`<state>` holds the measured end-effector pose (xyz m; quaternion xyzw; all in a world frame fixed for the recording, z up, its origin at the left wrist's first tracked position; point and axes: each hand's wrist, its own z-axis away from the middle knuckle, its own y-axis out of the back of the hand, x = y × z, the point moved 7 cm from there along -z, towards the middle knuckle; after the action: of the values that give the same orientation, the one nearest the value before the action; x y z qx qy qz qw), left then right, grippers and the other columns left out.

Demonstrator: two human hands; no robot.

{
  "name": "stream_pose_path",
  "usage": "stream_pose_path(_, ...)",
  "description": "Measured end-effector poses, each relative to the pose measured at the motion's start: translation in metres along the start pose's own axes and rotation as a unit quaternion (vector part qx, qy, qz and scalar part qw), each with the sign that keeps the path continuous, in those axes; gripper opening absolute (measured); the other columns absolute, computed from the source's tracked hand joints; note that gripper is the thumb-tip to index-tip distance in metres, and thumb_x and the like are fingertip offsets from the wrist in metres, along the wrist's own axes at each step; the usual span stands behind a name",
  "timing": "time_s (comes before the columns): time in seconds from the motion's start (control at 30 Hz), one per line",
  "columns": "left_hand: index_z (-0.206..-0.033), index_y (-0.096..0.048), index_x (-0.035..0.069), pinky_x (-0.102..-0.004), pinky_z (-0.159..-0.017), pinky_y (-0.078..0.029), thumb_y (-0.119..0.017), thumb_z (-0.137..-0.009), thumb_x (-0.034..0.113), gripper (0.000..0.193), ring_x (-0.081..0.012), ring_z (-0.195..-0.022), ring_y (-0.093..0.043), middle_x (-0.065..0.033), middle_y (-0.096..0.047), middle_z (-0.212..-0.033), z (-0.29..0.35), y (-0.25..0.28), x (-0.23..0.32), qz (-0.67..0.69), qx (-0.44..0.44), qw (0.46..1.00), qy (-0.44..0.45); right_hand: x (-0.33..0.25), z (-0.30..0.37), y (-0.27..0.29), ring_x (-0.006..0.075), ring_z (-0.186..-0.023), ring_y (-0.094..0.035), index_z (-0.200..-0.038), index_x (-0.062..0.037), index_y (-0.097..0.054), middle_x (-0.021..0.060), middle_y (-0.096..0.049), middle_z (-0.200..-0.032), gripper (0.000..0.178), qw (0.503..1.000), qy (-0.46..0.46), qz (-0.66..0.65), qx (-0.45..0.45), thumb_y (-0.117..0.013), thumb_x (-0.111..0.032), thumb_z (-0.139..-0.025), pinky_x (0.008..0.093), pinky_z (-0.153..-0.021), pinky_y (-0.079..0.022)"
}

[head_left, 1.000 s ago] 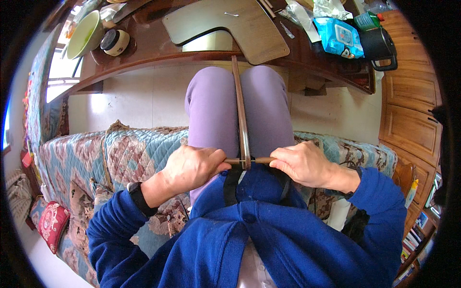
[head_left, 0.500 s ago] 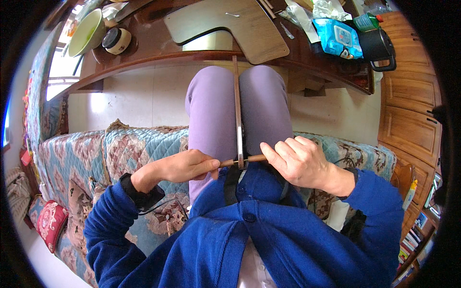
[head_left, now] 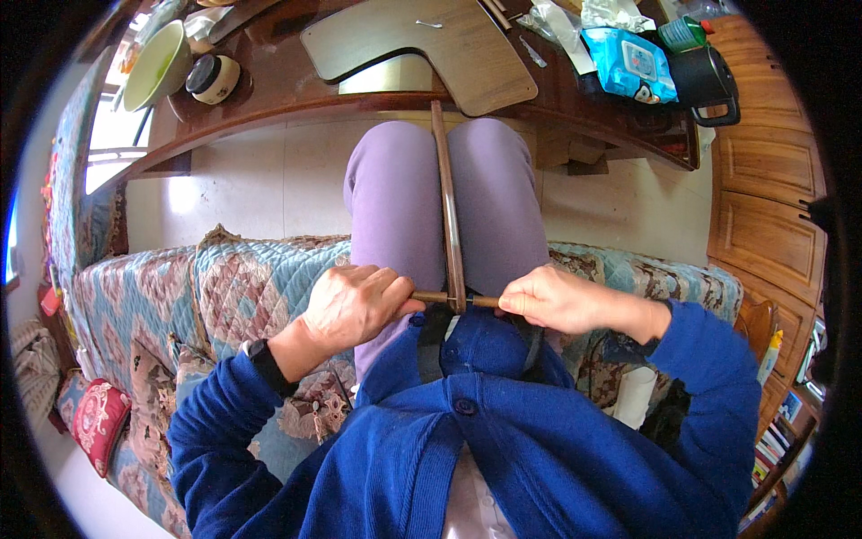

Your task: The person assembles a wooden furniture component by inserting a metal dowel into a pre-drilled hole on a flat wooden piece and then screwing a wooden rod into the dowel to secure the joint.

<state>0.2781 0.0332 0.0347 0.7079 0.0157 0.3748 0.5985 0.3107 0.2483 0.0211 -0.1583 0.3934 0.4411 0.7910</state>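
A long, narrow wooden bar [head_left: 446, 198] runs between my knees, from the table edge to my waist. Near its close end a thin crosspiece sticks out on both sides, with a short brown wooden handle [head_left: 429, 296] on the left and another brown wooden handle [head_left: 486, 302] on the right. My left hand [head_left: 357, 304] is closed round the left handle, its back turned up. Closed on the right handle, my right hand [head_left: 561, 301] has its thumb along the top. Dark straps [head_left: 432, 346] lie at my waist beside the bar's end.
On the dark wooden table [head_left: 296, 115] lies an L-shaped board [head_left: 467, 54]. A pale green bowl [head_left: 160, 67] and a dark-lidded jar [head_left: 214, 79] stand left; a blue wipes pack [head_left: 628, 65] and black kettle [head_left: 705, 83] stand right. A quilted sofa [head_left: 242, 260] is beneath me.
My left hand has rolled over, so its back now faces up. My right hand has rolled too and sits slightly lower. The bar's near end has shifted a little right.
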Motion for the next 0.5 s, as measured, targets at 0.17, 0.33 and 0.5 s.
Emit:
stream_pose_path(0.17, -0.096, -0.071, 0.005, -0.0352, -0.059, -0.051, -0.049, -0.11, 0.046, 0.049, -0.0186, -0.064, -0.063, -0.0032, -0.062, -0.071, 0.019, -0.042, -0.023, 0.467, -0.304, 0.799, 0.227, -0.049, 0.027, -0.003, 0.0217, -0.067, -0.067, -0.102, -0.0051, -0.07, 0.0075, -0.058, -0.075, 0.025, 0.79, 0.236, 0.505, 0.255, -0.068, -0.028, -0.091, 0.037, -0.061, -0.054)
stream_pose_path(0.33, -0.09, -0.07, 0.001, -0.0393, -0.059, -0.05, -0.049, -0.11, 0.043, 0.051, -0.0219, -0.06, -0.06, -0.0073, -0.063, -0.07, 0.002, -0.041, -0.022, 0.423, -0.245, 0.861, 0.139, -0.042, 0.027, -0.003, 0.0238, -0.066, -0.069, -0.098, -0.006, -0.069, 0.0075, -0.059, -0.073, 0.023, 0.809, 0.235, 0.474, 0.257, -0.068, -0.029, -0.092, 0.0404, -0.06, -0.054)
stream_pose_path(0.5, -0.083, -0.063, 0.007, -0.04, -0.058, -0.054, -0.06, -0.102, 0.045, 0.043, -0.0283, -0.066, -0.068, -0.0095, -0.064, -0.07, -0.001, -0.025, -0.015, 0.077, -0.134, 0.987, 0.044, -0.021, 0.014, -0.002, 0.0273, -0.062, -0.068, -0.086, -0.0042, -0.066, 0.0112, -0.062, -0.066, 0.032, 0.942, 0.134, 0.25, 0.177, -0.063, -0.033, -0.101, 0.043, -0.057, -0.052)
